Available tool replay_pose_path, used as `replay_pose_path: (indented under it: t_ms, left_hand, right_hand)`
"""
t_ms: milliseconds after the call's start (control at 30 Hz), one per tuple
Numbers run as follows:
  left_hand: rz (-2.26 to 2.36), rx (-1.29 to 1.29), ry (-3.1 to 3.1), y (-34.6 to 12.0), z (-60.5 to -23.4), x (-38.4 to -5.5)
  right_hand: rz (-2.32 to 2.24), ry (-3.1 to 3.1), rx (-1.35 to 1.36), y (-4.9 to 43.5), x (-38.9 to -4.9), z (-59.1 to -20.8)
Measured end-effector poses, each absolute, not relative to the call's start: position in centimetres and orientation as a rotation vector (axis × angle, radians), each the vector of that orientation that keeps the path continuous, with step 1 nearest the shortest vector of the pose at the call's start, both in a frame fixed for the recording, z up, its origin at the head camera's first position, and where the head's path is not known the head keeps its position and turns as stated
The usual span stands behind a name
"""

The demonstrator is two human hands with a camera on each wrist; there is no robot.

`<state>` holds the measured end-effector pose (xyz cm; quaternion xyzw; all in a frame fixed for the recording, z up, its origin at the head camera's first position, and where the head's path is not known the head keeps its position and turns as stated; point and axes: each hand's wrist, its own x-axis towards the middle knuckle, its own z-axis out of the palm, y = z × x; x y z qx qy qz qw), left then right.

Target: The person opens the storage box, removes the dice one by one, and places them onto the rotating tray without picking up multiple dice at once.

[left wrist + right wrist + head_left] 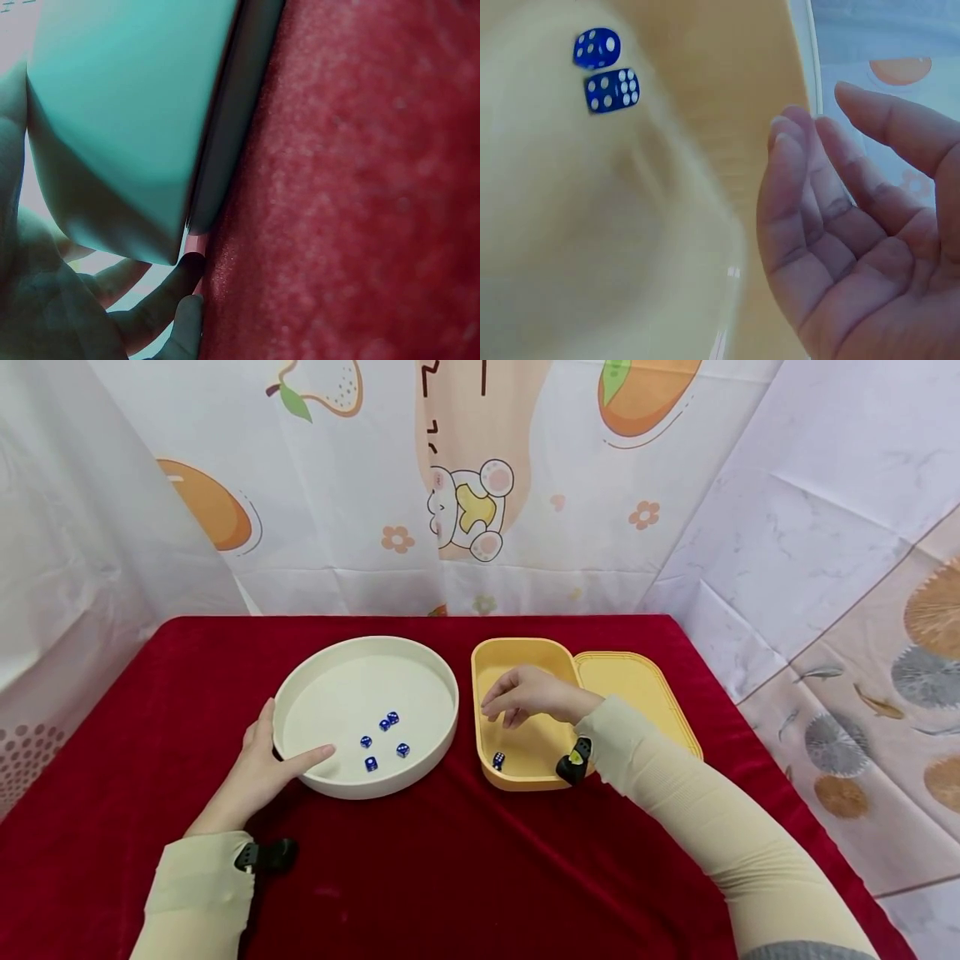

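Observation:
A round cream tray (pixel 352 791) stands on the left with several blue dice (pixel 371 763) lying in its front half. My left hand (pixel 258 768) grips the tray's left side, thumb over the rim and fingers along the outer wall. In the left wrist view, the tray's wall (pixel 135 112) lies between thumb and fingers. To the right, a yellow rectangular box (pixel 525 783) holds two blue dice at its near left corner, seen clearly as white-dotted dice (pixel 611 90) in the right wrist view. My right hand (pixel 536 693) hovers over this box, fingers loosely bent and holding nothing.
A yellow lid (pixel 630 689) lies flat against the box's right side. Dark red cloth (pixel 420 877) covers the table. Behind it hangs a white printed curtain (pixel 322 510), with another patterned sheet (pixel 795 693) along the right.

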<state>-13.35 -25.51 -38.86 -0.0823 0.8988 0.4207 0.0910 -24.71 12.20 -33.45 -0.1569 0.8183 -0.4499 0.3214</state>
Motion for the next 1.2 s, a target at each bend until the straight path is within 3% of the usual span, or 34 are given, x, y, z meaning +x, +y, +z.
replay_pose_path:
  t_ms: [733,1200]
  left_hand:
    - [1.260,-0.262,2.653,-25.5,-38.8,-13.4]
    - [1.255,-0.264,2.680,-25.6,-39.1,-13.6]
  right_hand:
    - [-0.933,2.037,-0.413,13.0,-26.9,-35.3]
    - [-0.869,1.968,-0.443,12.2,-26.6,-37.0]
